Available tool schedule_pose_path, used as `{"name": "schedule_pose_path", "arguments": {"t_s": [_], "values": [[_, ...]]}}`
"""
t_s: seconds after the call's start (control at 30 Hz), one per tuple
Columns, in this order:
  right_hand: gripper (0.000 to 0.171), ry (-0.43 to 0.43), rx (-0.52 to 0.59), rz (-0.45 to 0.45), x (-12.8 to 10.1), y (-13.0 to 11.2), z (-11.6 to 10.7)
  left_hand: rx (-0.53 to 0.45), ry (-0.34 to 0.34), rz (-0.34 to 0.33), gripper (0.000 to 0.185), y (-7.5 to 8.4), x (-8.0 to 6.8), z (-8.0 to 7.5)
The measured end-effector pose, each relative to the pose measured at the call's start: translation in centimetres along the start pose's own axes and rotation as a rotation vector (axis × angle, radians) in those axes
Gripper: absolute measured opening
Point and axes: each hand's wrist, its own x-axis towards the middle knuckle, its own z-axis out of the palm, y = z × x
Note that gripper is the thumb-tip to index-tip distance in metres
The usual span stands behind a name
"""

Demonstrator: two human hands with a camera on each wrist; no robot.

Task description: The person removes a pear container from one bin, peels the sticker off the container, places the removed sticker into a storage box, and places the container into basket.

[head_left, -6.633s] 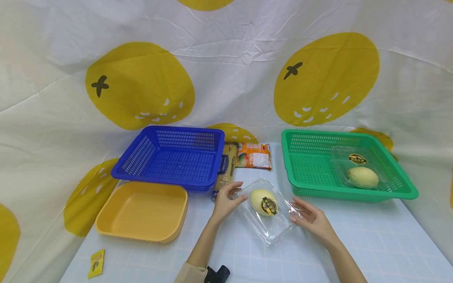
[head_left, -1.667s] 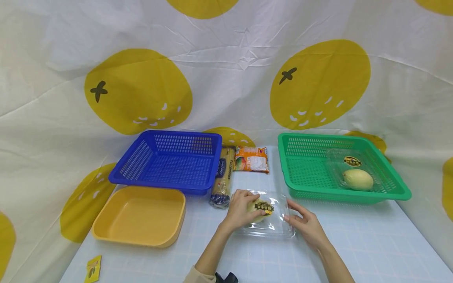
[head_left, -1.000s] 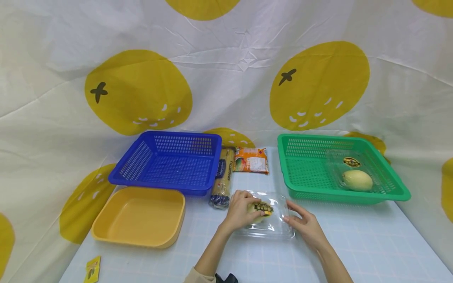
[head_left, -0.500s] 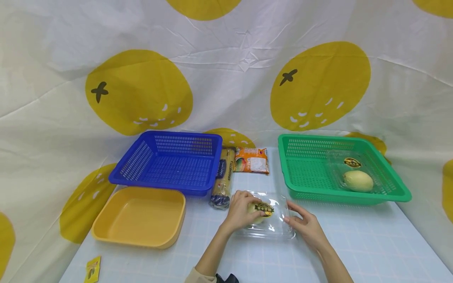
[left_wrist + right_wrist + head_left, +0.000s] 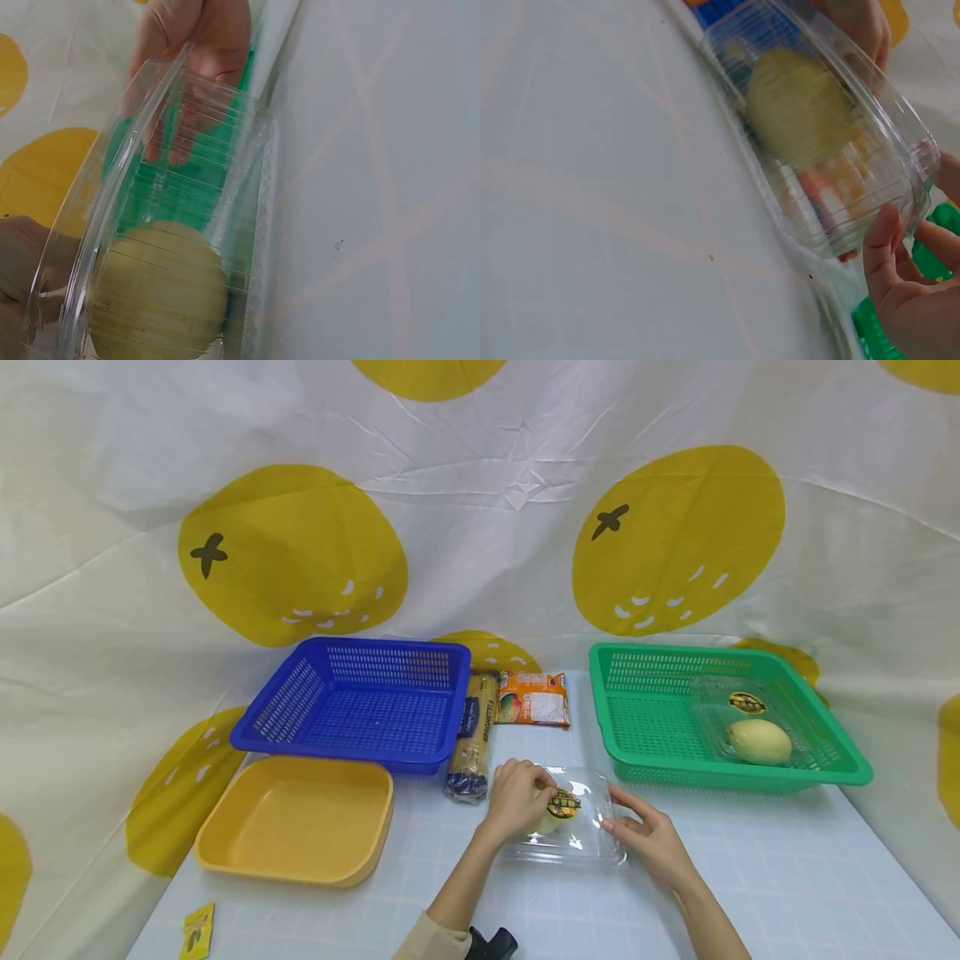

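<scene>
Slippage is what we fear: our left hand (image 5: 517, 797) curls over the clear plastic clamshell box (image 5: 572, 835) holding a pale yellow mango (image 5: 159, 289), at 6 o'clock on the surface (image 5: 787, 893), right hand (image 5: 648, 839) fingertips touching its 3 o'clock edge, so the thin lid could buckle.

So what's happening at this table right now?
A person is handling a clear plastic box with a pale yellow fruit inside, on the table. The left hand rests on its lid and the right hand steadies its right edge. A similar boxed fruit sits in the green basket.
</scene>
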Motion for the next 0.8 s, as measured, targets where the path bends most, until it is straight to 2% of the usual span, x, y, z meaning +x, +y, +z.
{"name": "schedule_pose_path", "arguments": {"t_s": [0.1,0.27,0.5,0.8], "values": [[0.059,0.002,-0.002,0.003,0.00,0.05,-0.06,0.048,-0.001,0.006,0.005,0.14,0.21,0.21],[0.060,0.011,-0.008,0.016,0.00,0.16,-0.03,0.152,-0.053,0.033,0.006,0.23,0.37,0.43],[0.060,0.024,-0.022,0.030,-0.01,0.20,0.11,0.082,-0.051,0.065,0.006,0.12,0.28,0.30],[0.060,0.030,-0.037,0.052,-0.05,0.10,0.14,0.047,-0.044,0.075,0.008,-0.05,0.17,0.28]]}}
